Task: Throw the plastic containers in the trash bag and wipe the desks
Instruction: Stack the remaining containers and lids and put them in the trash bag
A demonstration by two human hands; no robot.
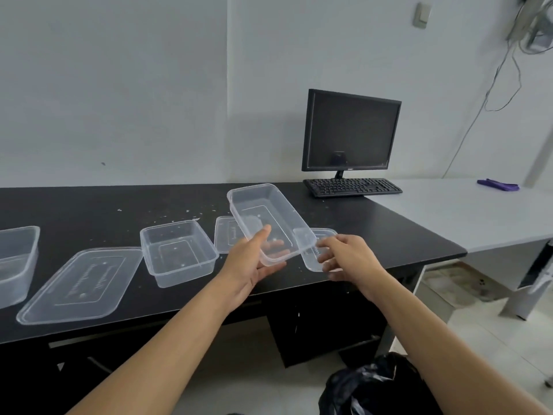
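Nearest, below the right forearm, a black trash bag (368, 387) lies slumped on the floor, and I cannot see whether its mouth is open. Above it, the left hand (254, 265) grips a clear container (266, 217) by its near end, thumb inside the rim and fingers underneath, holding it tilted over the black bench (89, 205). The right hand (347, 256) appears to pinch the near end of a lid (314, 250) just right of that container, thumb on top.

Left of the left hand stand a second container (179, 253), a large lid (80, 286) and, at the edge of view, a third container (15, 265). Another lid (227, 235) lies behind the held one.

The likely trouble is that thin, slick plastic gripped at one end can flex and slip. A collapsed bag mouth could also send pieces onto the floor.

Beyond the hands lie scattered crumbs (167, 214). Further right are a keyboard (353, 187), a monitor (350, 133) and a purple cloth (498, 185) on the white bench (478, 217).
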